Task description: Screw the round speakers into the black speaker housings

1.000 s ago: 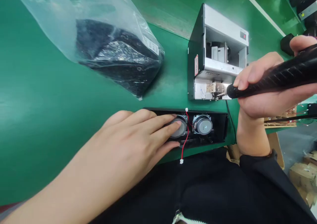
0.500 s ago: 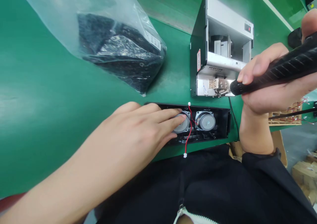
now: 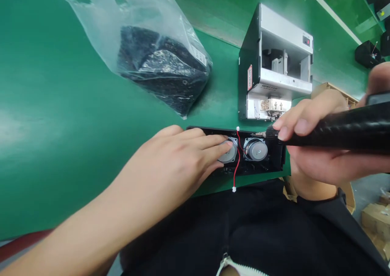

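The screwdriver (image 3: 341, 127) has been brought down from the outlet of the grey machine (image 3: 283, 83) since the earlier frames, and its metal tip is now held at the far edge of the black case (image 3: 276, 157), just beyond the right-hand speaker (image 3: 256, 149). The screwdriver's black barrel is gripped by the right hand (image 3: 317, 166), with the fingers curled firmly around it and the fingertips close to the tip end. The left hand (image 3: 179, 158) is laid flat over the left half of the case, its fingers held narrow and nearly straight, with the fingertips resting on the left-hand speaker (image 3: 230, 156). The case lies lengthwise on the green table (image 3: 45, 105), at the edge nearest the person. The two round speakers are seated side by side in its right half, and a red wire (image 3: 237, 166) is run between them, with its white plug hanging over the near edge of the case. The grey machine stands just behind the right end of the case. A clear plastic bag (image 3: 158, 60) holding dark parts lies behind the case and to its left, well apart from it.
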Demonstrator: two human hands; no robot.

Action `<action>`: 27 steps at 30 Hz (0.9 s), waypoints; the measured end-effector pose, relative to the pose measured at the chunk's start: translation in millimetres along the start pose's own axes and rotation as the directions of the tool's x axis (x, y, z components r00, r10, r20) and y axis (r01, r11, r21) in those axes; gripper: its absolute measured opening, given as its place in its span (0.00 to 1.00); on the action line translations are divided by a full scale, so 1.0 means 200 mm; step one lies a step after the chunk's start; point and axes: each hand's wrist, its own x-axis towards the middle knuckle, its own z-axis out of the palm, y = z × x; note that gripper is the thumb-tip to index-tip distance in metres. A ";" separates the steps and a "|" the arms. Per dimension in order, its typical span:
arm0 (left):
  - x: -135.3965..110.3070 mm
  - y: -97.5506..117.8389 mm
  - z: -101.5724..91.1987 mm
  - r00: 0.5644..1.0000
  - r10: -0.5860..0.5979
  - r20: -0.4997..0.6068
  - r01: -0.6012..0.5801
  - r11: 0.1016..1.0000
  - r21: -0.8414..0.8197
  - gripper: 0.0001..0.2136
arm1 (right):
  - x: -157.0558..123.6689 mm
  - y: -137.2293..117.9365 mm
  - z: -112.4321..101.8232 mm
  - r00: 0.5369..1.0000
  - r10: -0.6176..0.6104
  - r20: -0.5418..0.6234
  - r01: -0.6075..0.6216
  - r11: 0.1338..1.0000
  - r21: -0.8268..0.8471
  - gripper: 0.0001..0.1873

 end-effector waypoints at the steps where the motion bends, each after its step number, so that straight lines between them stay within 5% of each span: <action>1: 0.00 0.00 0.00 1.000 0.002 -0.012 -0.002 1.000 0.002 0.17 | 0.00 0.02 0.02 1.000 0.023 -0.017 -0.023 1.000 -0.004 0.32; 4: 0.00 0.01 0.01 0.999 0.010 -0.037 -0.009 1.000 0.025 0.17 | 0.00 0.08 0.06 0.997 0.035 -0.073 -0.032 0.999 0.040 0.34; 15: -0.01 0.03 0.02 0.997 -0.015 -0.074 0.017 0.999 0.029 0.19 | -0.05 0.22 -0.02 0.984 -0.017 0.177 0.009 0.999 0.047 0.36; 24: -0.02 0.03 0.01 0.997 -0.080 0.004 0.080 0.997 -0.014 0.22 | -0.05 0.24 -0.02 0.990 -0.011 0.140 0.004 0.999 0.052 0.36; 27: -0.02 0.03 0.01 0.996 -0.090 0.009 0.090 0.996 -0.019 0.21 | -0.03 0.24 -0.05 0.956 0.144 0.254 -0.122 0.987 -0.102 0.44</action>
